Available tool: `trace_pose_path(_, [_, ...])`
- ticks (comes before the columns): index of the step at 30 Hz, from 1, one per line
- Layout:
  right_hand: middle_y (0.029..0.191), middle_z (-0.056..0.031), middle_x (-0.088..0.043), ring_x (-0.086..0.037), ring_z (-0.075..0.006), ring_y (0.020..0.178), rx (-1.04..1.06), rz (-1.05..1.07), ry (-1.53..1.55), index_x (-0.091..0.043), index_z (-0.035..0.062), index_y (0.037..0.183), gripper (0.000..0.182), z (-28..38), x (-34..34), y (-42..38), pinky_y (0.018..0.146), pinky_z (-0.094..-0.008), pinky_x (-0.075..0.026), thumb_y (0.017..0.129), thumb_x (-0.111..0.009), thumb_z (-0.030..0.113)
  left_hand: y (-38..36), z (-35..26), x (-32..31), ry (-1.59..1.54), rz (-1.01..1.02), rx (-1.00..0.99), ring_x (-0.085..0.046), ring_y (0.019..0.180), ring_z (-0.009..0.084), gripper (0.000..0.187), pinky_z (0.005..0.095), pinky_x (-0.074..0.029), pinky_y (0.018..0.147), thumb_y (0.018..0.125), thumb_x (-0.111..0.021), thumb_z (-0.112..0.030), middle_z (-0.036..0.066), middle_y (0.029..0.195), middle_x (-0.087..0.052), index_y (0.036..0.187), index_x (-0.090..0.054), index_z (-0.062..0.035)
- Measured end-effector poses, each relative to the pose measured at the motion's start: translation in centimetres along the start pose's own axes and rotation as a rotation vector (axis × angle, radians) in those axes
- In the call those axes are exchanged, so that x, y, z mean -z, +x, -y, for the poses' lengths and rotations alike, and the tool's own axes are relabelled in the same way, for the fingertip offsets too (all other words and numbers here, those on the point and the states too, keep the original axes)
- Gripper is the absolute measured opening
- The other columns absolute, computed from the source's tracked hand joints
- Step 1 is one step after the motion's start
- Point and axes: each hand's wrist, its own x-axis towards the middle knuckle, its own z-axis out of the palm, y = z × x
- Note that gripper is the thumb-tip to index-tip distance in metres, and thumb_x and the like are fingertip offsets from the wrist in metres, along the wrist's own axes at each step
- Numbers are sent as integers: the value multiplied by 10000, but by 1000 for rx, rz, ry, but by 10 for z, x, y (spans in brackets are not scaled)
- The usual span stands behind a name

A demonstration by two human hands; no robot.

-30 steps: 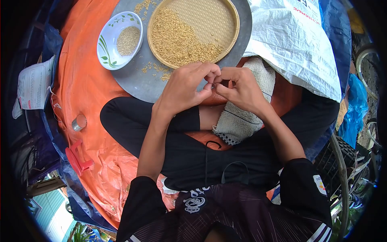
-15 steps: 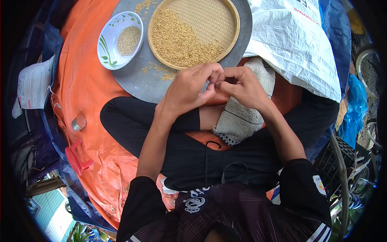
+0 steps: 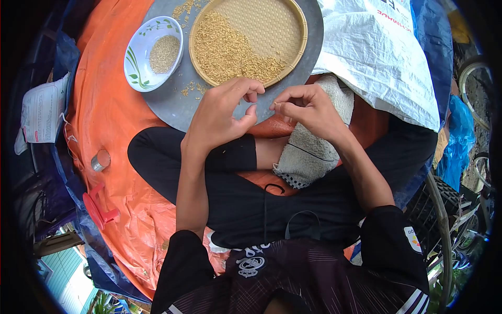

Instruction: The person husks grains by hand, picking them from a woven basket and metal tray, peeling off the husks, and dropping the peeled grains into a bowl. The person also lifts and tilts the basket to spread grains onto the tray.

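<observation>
Unhusked rice (image 3: pixel 225 49) covers the left and lower part of a round woven bamboo tray (image 3: pixel 277 26). It rests on a grey round board (image 3: pixel 170 107), beside a white leaf-patterned bowl (image 3: pixel 137 57) holding a small heap of pale husked rice (image 3: pixel 164 54). Above the board's near edge, my left hand (image 3: pixel 222 110) has its thumb apart from its curled fingers, with nothing visible between them. To its right, my right hand (image 3: pixel 309 111) pinches thumb against forefinger; a tiny pale speck at the tips looks like a rice grain.
Loose grains (image 3: pixel 193 89) lie scattered on the board. A white woven sack (image 3: pixel 376 63) is at the right, with a grey cloth (image 3: pixel 308 154) near my foot. On the orange tarp (image 3: pixel 141 209) are a small tin can (image 3: pixel 101 160) and a red plastic object (image 3: pixel 99 206).
My hands, which were fingertip to fingertip, have drawn apart. The left hand moved left and its thumb parted from its fingers; the right hand stays pinched.
</observation>
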Motion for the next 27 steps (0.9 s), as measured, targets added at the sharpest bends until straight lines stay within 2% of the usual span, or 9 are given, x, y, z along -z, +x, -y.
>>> trace_pose_path(4, [767, -2, -700, -564, -17, 680, 21, 0, 13, -767, -30, 921, 153, -2, -1, 0, 589, -221, -443, 885, -670, 82, 3, -6, -5, -50, -63, -51, -697, 794, 252, 274, 363, -552, 704, 768, -724, 36, 108, 888, -684, 1023, -648, -27])
trace_pose_path(13, [649, 46, -570, -478, -21, 617, 63, -67, -13, -722, -6, 818, 134, -14, -4, 1, 534, -234, -363, 855, -660, 108, 4, -14, -21, -48, -88, -109, -709, 823, 280, 240, 378, -556, 703, 778, -747, 27, 105, 913, -703, 983, -638, -35])
trace_pose_path(22, [615, 27, -568, -483, -22, 600, 115, -95, -149, -701, -14, 802, 155, -17, -4, 1, 530, -247, -380, 850, -661, 127, 4, -13, -26, -2, -115, -131, -706, 799, 271, 216, 382, -550, 689, 769, -752, 21, 82, 855, -696, 937, -640, -54])
trace_pose_path(27, [612, 27, -584, -494, -10, 580, 89, -83, -183, -708, -16, 832, 172, -3, -6, 0, 515, -234, -384, 862, -674, 149, 5, -13, -23, -62, -130, -74, -716, 804, 260, 202, 367, -559, 700, 765, -754, 14, 82, 867, -709, 928, -656, -50])
